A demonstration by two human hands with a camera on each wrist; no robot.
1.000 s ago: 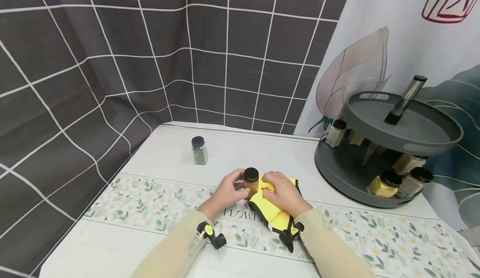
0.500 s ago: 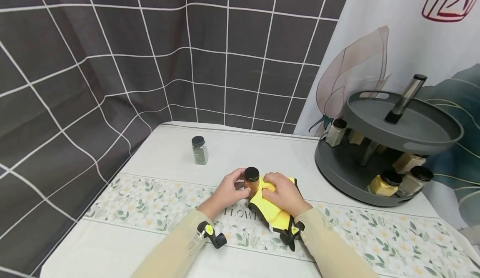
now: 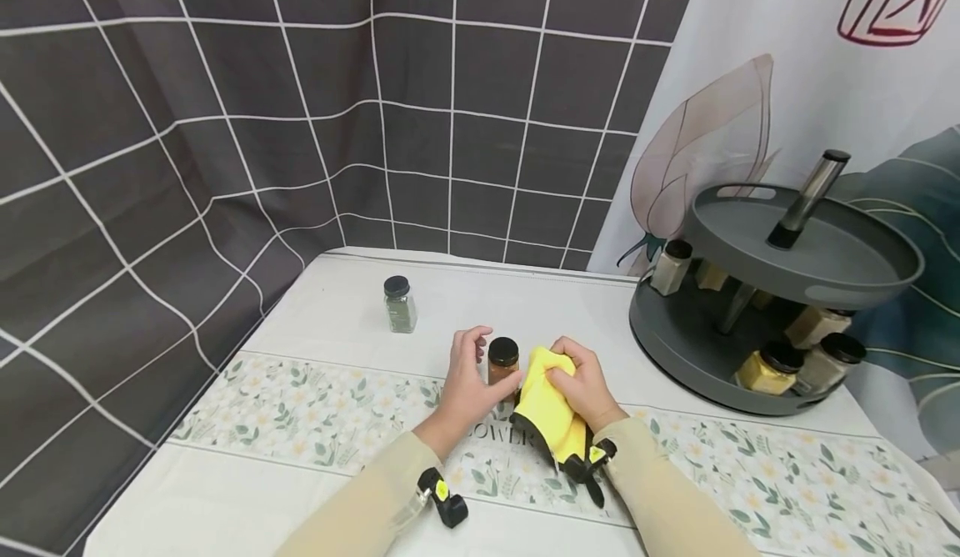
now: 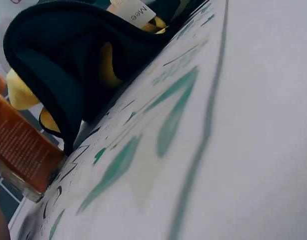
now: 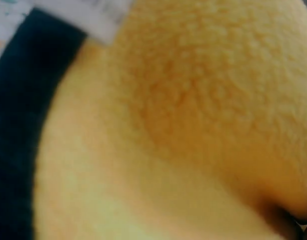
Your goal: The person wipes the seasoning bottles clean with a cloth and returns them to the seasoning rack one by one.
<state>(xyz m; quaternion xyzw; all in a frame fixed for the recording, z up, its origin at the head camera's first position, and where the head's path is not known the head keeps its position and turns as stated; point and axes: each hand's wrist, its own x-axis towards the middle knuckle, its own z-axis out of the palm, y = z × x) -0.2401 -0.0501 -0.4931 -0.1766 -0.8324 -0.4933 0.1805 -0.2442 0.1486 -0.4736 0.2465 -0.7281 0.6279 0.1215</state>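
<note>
A spice jar (image 3: 502, 360) with a black lid and orange-brown contents stands upright on the table. My left hand (image 3: 465, 386) is around it with fingers apart from the glass; the thumb reaches across its front, and whether it touches cannot be told. My right hand (image 3: 589, 383) grips a bunched yellow cloth (image 3: 551, 407) with black edging, just right of the jar. In the left wrist view the jar's labelled side (image 4: 24, 145) appears beside the cloth's dark edge (image 4: 48, 65). Yellow fabric (image 5: 193, 100) fills most of the right wrist view.
A jar of green herbs (image 3: 401, 307) stands farther back on the left. At the right is a grey two-tier turntable (image 3: 660, 348) with several spice jars on its lower tier. A floral runner (image 3: 300, 407) crosses the white table; dark grid-patterned curtain (image 3: 487, 148) hangs behind.
My left hand has loosened from the spice jar, its fingers spreading. My right hand has drawn the cloth away from the jar, slightly right and up.
</note>
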